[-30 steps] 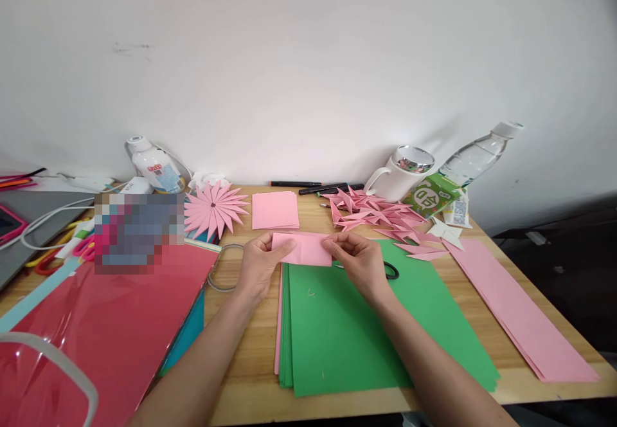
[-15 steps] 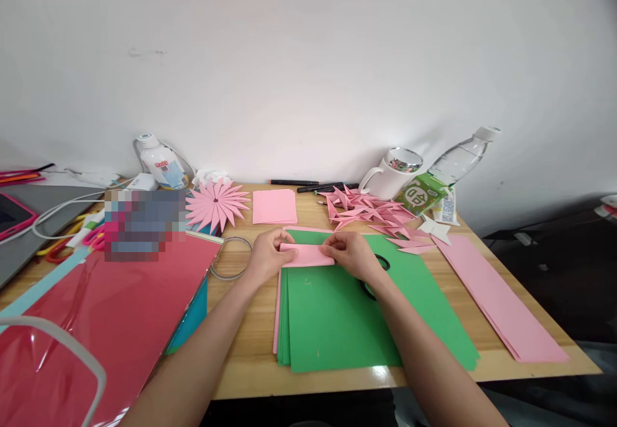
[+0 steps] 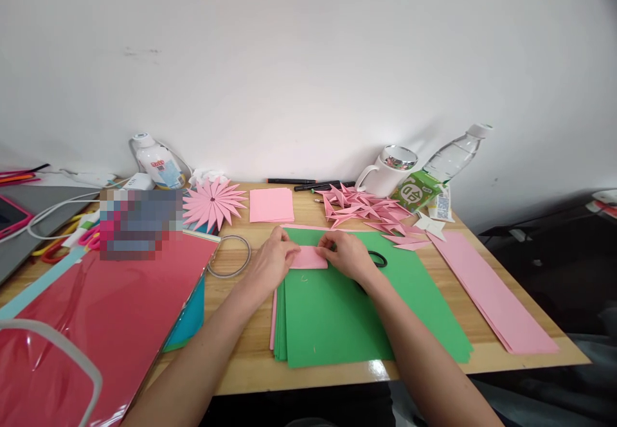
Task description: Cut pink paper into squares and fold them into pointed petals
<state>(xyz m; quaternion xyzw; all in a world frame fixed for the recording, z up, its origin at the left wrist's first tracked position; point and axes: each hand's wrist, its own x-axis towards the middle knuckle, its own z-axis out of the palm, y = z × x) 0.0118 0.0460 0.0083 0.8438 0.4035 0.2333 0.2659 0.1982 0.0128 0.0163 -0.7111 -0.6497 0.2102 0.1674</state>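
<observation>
A small folded piece of pink paper (image 3: 309, 258) lies between my hands, over the top part of a stack of green sheets (image 3: 337, 317). My left hand (image 3: 274, 256) is closed on its left end, thumb on the near side. At the other end, my right hand (image 3: 343, 251) pinches the paper near its upper right corner. Black-handled scissors (image 3: 378, 259) rest on the green sheets, partly hidden by my right wrist. Beyond my hands are a pile of square pink papers (image 3: 271, 206), a pink folded-paper pinwheel (image 3: 213, 200) and several pointed pink folded pieces (image 3: 364, 207).
Long pink paper strips (image 3: 491, 292) lie at the right. Behind stand a white mug (image 3: 385, 173), a green box (image 3: 415, 190) and a leaning water bottle (image 3: 457, 154). Red sheets in clear wrap (image 3: 116, 311) and a wire ring (image 3: 230, 256) are at the left. Black pens (image 3: 292, 181) lie near the wall.
My hands have come slightly closer together on the pink paper, and the left hand now covers more of its left end. The whole view has shifted a little.
</observation>
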